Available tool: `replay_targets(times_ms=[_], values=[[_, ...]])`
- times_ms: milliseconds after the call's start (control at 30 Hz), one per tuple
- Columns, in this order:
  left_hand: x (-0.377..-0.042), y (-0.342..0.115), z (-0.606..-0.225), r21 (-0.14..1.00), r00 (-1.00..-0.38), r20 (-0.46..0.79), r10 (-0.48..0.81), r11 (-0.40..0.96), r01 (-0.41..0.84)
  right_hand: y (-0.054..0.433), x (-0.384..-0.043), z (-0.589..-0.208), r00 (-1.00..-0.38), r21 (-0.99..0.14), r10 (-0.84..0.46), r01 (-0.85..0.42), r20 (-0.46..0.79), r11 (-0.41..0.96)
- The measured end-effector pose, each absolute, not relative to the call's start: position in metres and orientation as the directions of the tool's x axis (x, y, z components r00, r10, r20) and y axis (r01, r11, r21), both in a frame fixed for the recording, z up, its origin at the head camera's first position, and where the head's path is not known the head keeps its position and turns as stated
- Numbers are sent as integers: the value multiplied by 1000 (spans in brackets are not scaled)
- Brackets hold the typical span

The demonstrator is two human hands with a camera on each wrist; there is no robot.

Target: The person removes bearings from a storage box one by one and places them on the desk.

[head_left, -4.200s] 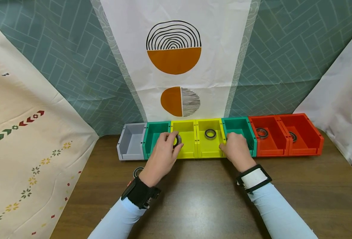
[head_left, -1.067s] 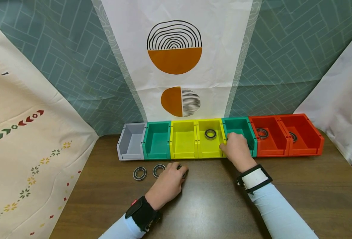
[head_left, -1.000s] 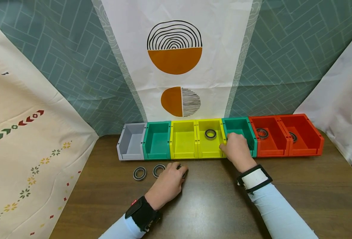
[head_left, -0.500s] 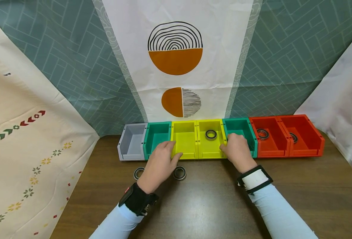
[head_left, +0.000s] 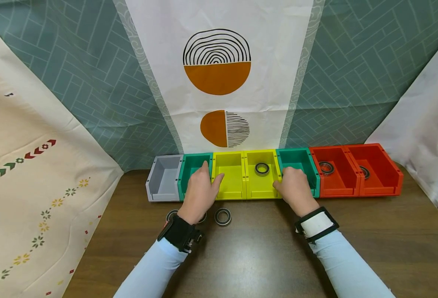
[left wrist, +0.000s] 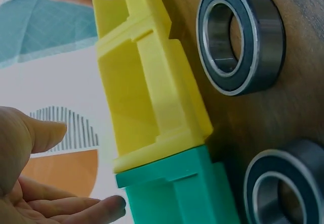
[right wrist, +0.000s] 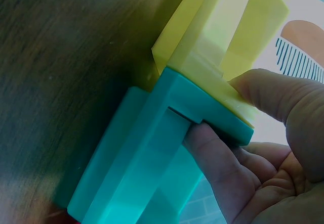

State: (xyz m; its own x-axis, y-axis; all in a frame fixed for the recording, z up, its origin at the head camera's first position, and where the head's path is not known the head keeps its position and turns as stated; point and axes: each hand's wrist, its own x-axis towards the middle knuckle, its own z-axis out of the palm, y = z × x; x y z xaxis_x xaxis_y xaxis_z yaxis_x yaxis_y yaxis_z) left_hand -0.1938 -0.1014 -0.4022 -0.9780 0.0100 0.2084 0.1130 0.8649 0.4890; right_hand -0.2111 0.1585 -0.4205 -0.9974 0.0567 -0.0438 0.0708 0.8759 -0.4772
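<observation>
My left hand (head_left: 199,192) reaches over the front of the left green bin (head_left: 194,158), thumb held apart from the fingers and nothing between them. The left yellow bin (head_left: 230,176) lies just right of its thumb. Below it on the table, a ball bearing (head_left: 216,217) lies flat, while two more bearings are partly covered by the hand and wrist; a second bearing (left wrist: 258,183) shows in the left wrist view. My right hand (head_left: 295,188) pinches the adjoining walls of the right yellow bin (head_left: 254,188) and the right green bin (right wrist: 126,183), thumb on the yellow side.
The bins stand in one row, from a grey bin (head_left: 163,192) at left to two red bins (head_left: 339,191) at right. A bearing (head_left: 257,169) sits in the right yellow bin; each red bin holds one too. Fabric (head_left: 144,136) hangs behind.
My left hand brought a bearing from the bins to the table, released it, then moved up and left over the left green bin. My right hand has kept its place.
</observation>
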Motion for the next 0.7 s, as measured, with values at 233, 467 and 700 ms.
replay_targets(times_ms=[233, 467, 700], values=[[-204, -100, -412, 511, -995, 95, -28, 859, 25, 157, -211, -420, -998, -471, 54, 61, -30, 880], [-210, -103, -416, 515, -998, 54, -37, 857, -4, 156, -211, -420, -998, -465, 54, 64, -35, 883], [-213, -104, -415, 539, -999, 20, -48, 842, -30, 158, -212, -420, -999, -456, 46, 53, -27, 889]])
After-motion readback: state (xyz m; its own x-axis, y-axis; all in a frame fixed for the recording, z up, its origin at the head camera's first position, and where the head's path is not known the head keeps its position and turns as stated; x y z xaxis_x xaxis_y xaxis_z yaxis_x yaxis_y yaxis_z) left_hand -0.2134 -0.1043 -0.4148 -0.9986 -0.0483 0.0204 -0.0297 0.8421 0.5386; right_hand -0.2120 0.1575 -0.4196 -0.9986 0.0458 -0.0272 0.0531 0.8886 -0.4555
